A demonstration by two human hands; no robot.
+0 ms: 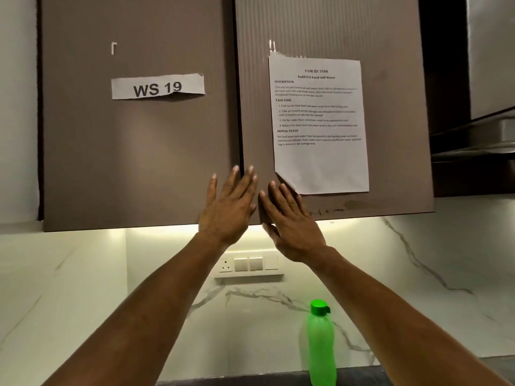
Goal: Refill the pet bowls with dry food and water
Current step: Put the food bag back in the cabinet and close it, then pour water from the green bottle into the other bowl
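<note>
arms raised, left hand (228,210) and right hand (292,227) flat, fingers spread, holding nothing, against cabinet doors (139,149)

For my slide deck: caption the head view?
Both open hands, left and right, raised before closed cabinet doors.

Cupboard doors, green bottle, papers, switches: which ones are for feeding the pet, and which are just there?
For the job:
- task sheet taped on the right cupboard door
- green bottle, probably for water
- left hand and right hand, both open against the doors

Just there:
- WS 19 label
- wall switches
- left cupboard door

No bowls or food visible.
</note>
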